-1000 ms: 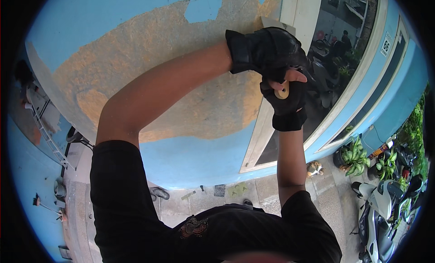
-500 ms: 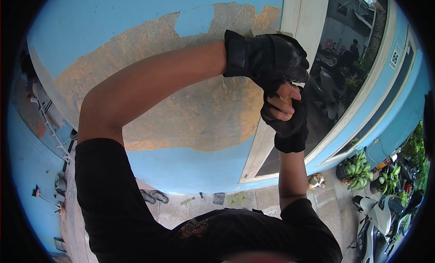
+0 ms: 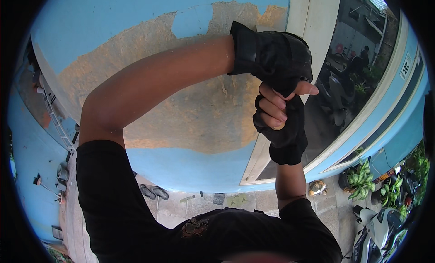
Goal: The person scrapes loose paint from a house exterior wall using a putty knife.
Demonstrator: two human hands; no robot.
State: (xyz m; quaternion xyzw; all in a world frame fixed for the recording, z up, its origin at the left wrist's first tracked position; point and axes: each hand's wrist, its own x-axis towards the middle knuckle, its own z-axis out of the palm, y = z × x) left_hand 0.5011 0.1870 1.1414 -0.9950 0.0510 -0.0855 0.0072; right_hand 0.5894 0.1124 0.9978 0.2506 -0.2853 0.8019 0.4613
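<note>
My left hand (image 3: 285, 59), in a black fingerless glove, is raised in front of the wall beside the door frame. It is curled over with its fingers turned away, so what it holds is hidden. Just below, and pressed up against it, my right hand (image 3: 281, 113) wears a matching glove. Its fingers wrap round a light wooden handle (image 3: 279, 126), whose rounded end peeks out under the little finger. The right thumb sticks out to the right. Whatever sits at the handle's upper end is covered by both hands.
The blue wall (image 3: 204, 170) has a large bare, scraped patch (image 3: 195, 113). A pale door frame (image 3: 315, 31) with dark glass stands right. Below are slippers (image 3: 154, 192), a cat (image 3: 317, 187), potted plants (image 3: 360, 176) and a motorbike (image 3: 378, 229). A ladder (image 3: 56, 120) leans left.
My right hand has turned and dropped slightly, its thumb now extended to the right. The pale bit seen between the hands is now hidden. The view has shifted slightly.
</note>
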